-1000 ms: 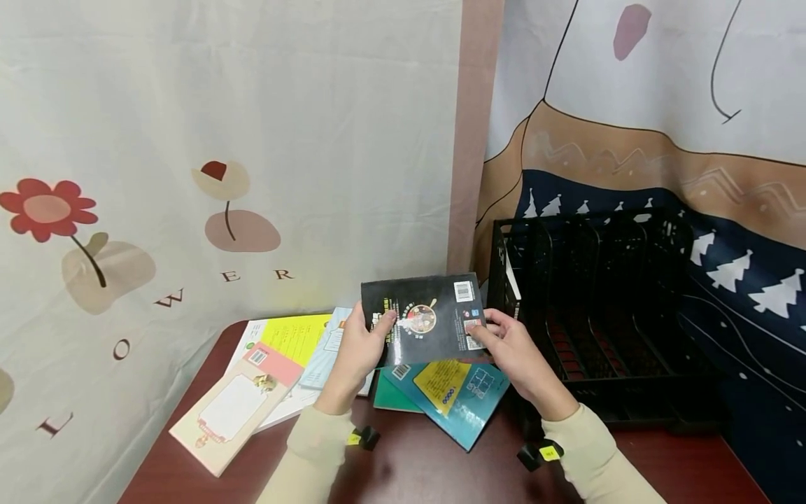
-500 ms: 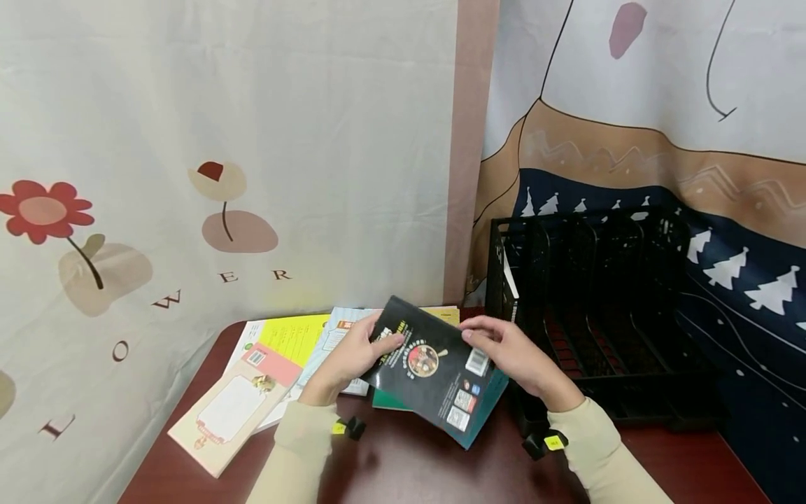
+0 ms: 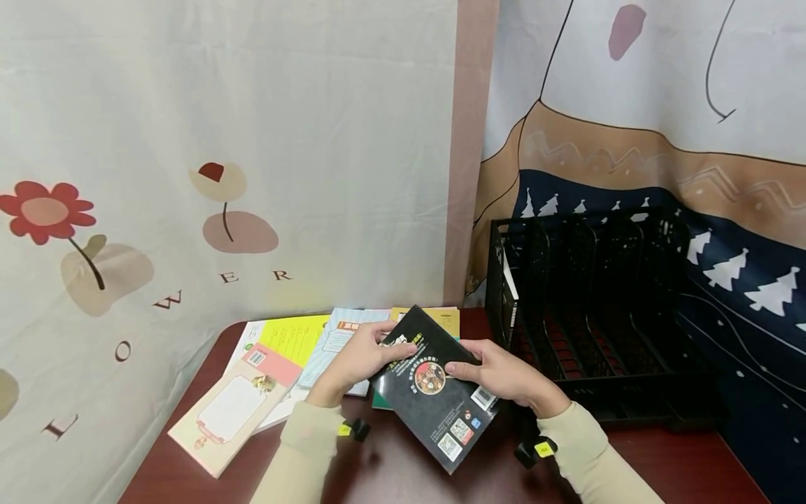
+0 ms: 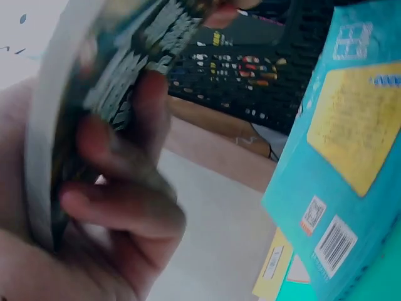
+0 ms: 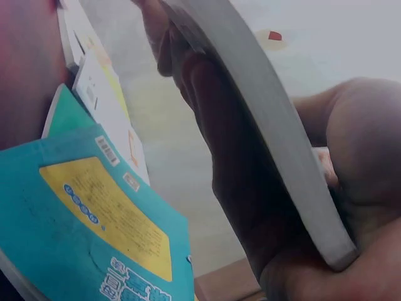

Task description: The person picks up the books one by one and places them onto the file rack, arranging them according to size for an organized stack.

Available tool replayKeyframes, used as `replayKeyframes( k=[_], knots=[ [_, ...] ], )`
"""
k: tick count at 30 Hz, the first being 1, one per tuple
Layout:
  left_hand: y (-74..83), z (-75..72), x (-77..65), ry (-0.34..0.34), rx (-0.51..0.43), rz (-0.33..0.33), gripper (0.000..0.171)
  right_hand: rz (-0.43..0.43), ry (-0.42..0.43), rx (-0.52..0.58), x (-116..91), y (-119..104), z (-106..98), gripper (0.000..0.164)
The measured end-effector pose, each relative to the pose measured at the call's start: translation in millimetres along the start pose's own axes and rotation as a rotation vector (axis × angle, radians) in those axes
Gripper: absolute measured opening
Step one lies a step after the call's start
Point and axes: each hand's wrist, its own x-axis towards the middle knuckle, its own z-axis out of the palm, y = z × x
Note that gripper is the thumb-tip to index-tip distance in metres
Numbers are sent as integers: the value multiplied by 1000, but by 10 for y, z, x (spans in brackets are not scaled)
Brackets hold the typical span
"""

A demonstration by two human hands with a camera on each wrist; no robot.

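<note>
Book [image 3: 434, 402], black-covered, held above bench [image 3: 390, 472], long axis diagonal, barcode end pointing near-right. Left hand [image 3: 362, 358] clamped on its far-left end; right hand [image 3: 504, 372] clamped on its right long edge, thumb on cover. One second earlier, long axis ran crosswise, barcode end at right.

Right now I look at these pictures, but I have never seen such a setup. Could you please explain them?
There is no machine: a person's left hand and right hand grip a black book. The widest picture is taken from the person's head, looking forward and down; the other two from the wrists, one each. On the dark red table lie a pink-and-cream booklet and a light-blue booklet, among others; a teal book, below the black one, shows best in the wrist pictures. To the right stands a divided black rack.
</note>
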Motion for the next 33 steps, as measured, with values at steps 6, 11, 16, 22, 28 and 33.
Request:
replayKeyframes(
  k=[6,11,16,22,28,33],
  knots=[
    [34,-19,7,291,31,39,44,-16,83,30,7,-11,-13,51],
    [51,-34,7,330,17,38,59,-44,206,44,-10,-44,-19,55],
    [137,74,-31,239,12,-63,98,-74,352,108,5,-83,17,56],
    [287,283,-70,137,2,-8,72,-120,464,177,10,-128,30,54],
    [259,445,-45,87,-16,34,56,-161,477,209,-2,-147,66,55],
    [241,473,-51,138,-75,41,51,-182,451,192,6,-138,97,54]
  ],
)
